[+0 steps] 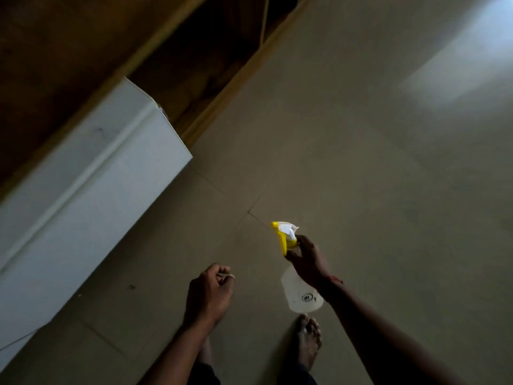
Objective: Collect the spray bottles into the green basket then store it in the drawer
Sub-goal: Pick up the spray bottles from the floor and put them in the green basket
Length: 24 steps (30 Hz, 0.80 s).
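Collecting step, judged underway: right hand (306, 261) clamped around the neck of a clear spray bottle (301, 293), just below its yellow-and-white trigger head (286, 236), with the bottle body hanging down under the wrist, nozzle pointing away from the body. Carried in the air above the tiled floor (361, 162), just beyond a bare foot (308, 340) and well apart from the white cabinet (83, 190) on the far left. Left hand (209, 290) curled into a loose fist between bottle and cabinet, fingers together, seemingly gripping nothing, though the inside of the fist stays hidden. No green basket anywhere in view, and no other spray bottles either, so impossible to tell how many remain to gather. Dark wooden structure (194, 65) beyond the cabinet, possibly open storage, too dim to call a drawer. Next move, by judgement: finding the basket, carrying the bottle across to it, lowering it in base first and releasing only once settled; light plastic, likely to tip if dropped from height. Left hand available for steadying the basket
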### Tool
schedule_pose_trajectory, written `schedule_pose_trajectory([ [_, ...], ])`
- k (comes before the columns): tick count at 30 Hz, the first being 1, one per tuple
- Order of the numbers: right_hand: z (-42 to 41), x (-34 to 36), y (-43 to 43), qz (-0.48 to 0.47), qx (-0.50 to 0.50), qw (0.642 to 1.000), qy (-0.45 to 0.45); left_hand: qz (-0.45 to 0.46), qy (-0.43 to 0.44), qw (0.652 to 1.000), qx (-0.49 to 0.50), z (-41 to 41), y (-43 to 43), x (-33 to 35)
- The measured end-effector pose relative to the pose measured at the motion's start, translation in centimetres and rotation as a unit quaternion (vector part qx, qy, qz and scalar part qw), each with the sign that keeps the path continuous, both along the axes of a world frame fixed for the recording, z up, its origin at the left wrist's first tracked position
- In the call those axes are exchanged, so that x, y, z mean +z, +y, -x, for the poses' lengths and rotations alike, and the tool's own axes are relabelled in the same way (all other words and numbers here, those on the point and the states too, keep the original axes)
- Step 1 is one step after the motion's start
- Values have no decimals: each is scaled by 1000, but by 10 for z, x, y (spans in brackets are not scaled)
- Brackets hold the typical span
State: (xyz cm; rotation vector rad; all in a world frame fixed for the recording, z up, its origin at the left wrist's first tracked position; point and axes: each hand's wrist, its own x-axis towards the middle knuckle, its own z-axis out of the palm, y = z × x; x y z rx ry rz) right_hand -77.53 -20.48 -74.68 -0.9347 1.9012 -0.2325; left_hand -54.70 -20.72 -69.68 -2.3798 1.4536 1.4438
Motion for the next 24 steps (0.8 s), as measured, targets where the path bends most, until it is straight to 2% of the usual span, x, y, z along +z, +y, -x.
schedule_pose_trajectory([
  [4, -32, 86, -13, 71, -41, 996, -47, 45, 18, 999, 12, -19, -19, 72],
  [13, -103, 262, -19, 145, -16, 989, 10, 61, 32, 997, 41, -99, -17, 215],
  [24, -213, 399, 18, 200, 16, 977, 75, 119, 63, 989, 56, -186, 13, 333],
])
